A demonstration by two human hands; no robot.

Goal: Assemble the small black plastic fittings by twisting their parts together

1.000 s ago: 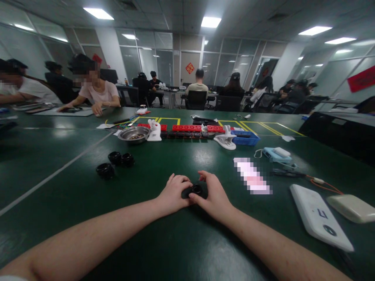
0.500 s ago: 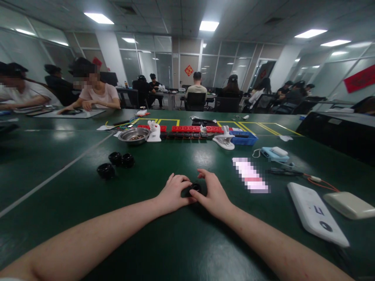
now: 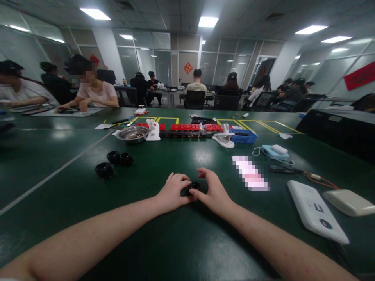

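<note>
A small black ring-shaped part (image 3: 195,186) sits low over the green table between my hands. My left hand (image 3: 175,192) curves around its left side, with fingers at the back and the thumb in front. From the right, my right hand (image 3: 215,193) rests its thumb on the part's near rim; its index finger is bent and raised behind, apart from the part. My other right fingers are hidden. Off to the left stand three glossy black round pieces, one nearer (image 3: 104,169) and two close together (image 3: 113,157) behind it.
Farther back are a metal bowl (image 3: 133,134) with small pieces, white clip stands (image 3: 224,136), a red strip (image 3: 185,127) and a blue tray (image 3: 243,136). To the right lie a pixelated phone-shaped item (image 3: 250,173), a white device (image 3: 318,212) and cables. People sit beyond.
The view has shifted very slightly. Both hands keep nearly the same pose around the black part, whose ring opening shows a little more clearly.
</note>
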